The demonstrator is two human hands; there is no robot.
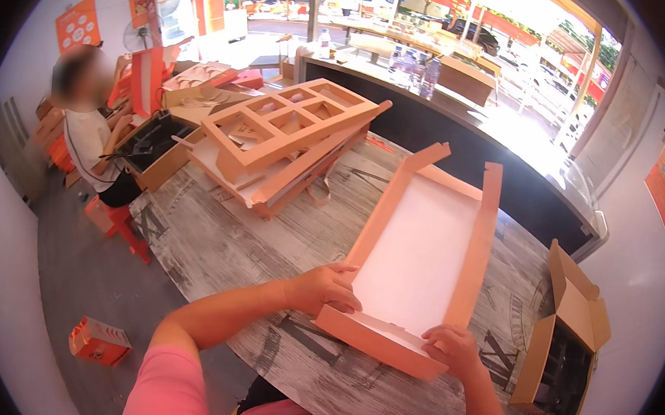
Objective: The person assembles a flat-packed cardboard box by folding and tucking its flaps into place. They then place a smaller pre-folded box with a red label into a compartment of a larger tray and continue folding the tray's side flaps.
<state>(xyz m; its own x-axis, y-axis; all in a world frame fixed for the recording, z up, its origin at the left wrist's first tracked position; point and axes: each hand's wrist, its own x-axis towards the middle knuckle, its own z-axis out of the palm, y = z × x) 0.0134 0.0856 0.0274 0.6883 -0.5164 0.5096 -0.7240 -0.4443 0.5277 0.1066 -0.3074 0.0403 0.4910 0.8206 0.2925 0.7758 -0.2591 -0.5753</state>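
A long, shallow cardboard tray (pixel 416 248), orange-brown outside and white inside, lies on the table in front of me. Its near wall stands up, while flaps at the far corners stick out unfolded. My left hand (pixel 325 289) grips the near left corner, fingers curled over the wall. At the near right corner, my right hand (pixel 452 348) has its fingers bent over the edge, with the thumb side partly hidden. Nothing lies inside the tray.
Stacked cardboard dividers with square openings (pixel 292 120) lie at the far left of the wood-patterned table (pixel 284 243). An open carton with black contents (pixel 564 362) stands at right. Another person (pixel 91 129) sits at left by an open box (pixel 156 145). Bottles (pixel 415 71) stand on the counter behind.
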